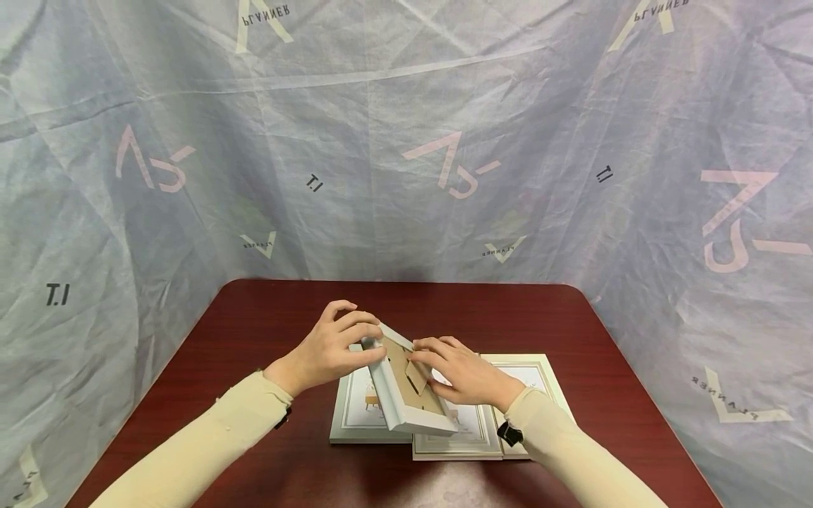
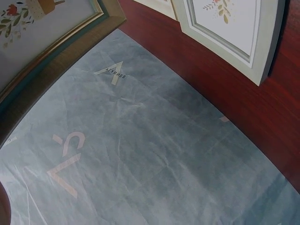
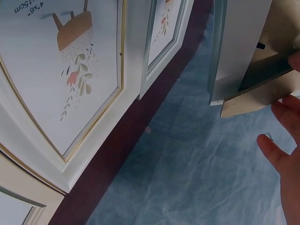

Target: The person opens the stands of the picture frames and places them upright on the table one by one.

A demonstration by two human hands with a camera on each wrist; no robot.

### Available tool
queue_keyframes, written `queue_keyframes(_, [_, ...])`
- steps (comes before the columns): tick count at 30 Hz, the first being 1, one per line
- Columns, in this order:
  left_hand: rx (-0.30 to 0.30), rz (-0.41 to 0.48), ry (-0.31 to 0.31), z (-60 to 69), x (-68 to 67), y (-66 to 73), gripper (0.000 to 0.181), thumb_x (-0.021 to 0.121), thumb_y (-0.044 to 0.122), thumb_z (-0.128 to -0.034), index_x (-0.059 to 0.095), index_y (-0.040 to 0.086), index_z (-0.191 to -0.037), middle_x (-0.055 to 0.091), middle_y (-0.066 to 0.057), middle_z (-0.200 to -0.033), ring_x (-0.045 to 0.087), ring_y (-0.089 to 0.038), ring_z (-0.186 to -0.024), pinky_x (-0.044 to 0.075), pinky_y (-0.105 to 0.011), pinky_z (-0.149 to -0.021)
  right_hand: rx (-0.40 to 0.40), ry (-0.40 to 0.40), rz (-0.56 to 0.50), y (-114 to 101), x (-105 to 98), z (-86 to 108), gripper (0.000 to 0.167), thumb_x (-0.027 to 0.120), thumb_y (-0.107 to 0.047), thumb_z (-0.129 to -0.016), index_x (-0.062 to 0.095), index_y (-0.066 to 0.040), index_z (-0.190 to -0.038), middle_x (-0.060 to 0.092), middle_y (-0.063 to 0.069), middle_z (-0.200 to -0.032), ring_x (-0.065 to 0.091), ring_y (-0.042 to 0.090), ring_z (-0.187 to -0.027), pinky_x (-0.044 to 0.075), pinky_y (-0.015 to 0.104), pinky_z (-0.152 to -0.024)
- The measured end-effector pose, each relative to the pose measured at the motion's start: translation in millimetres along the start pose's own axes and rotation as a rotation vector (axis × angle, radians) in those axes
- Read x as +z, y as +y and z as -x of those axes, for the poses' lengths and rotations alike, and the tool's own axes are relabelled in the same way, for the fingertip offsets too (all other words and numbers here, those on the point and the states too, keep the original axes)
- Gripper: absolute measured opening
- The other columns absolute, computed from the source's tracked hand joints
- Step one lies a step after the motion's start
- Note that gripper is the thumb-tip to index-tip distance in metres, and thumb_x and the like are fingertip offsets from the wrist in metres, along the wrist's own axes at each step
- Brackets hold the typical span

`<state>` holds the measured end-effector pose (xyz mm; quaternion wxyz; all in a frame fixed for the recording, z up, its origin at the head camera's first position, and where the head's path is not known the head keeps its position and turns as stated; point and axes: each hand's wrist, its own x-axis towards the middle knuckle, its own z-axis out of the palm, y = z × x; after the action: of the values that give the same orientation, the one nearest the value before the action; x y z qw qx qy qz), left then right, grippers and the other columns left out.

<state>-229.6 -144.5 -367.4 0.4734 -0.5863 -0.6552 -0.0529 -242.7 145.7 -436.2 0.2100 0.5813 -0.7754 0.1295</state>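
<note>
A pale picture frame (image 1: 424, 419) is held tilted above the table, its brown backing board turned toward the head camera. My left hand (image 1: 333, 346) grips its upper left edge, thumb on the near side. At the back, my right hand (image 1: 466, 374) pinches the small brown stand flap (image 3: 258, 101), which sticks out from the backing. The left wrist view catches the held frame's front, with a floral print (image 2: 28, 23). Beneath lie a left frame (image 1: 348, 432), a middle frame (image 1: 454, 449) and a right frame (image 1: 551, 374), partly covered by my hands and the held frame.
A dark red wooden table (image 1: 286, 303) with rounded far corners carries the frames. Grey printed sheeting (image 1: 368, 162) hangs behind it and along both sides. A black wrist strap (image 1: 510, 433) shows at the right sleeve.
</note>
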Motion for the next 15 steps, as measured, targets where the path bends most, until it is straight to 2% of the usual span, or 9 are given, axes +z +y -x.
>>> queue_keyframes(15, [0.005, -0.003, -0.008, 1.2, -0.9, 0.0, 0.023, 0.051, 0.010, -0.1021, 0.068, 0.022, -0.092, 0.065, 0.001, -0.097, 0.065, -0.020, -0.098, 0.043, -0.052, -0.085, 0.004, 0.003, 0.040, 1.9, -4.7, -0.2, 0.058, 0.073, -0.014, -0.078, 0.053, -0.011, -0.132, 0.055, 0.011, -0.127, 0.057, 0.020, -0.115, 0.043, 0.043, -0.093])
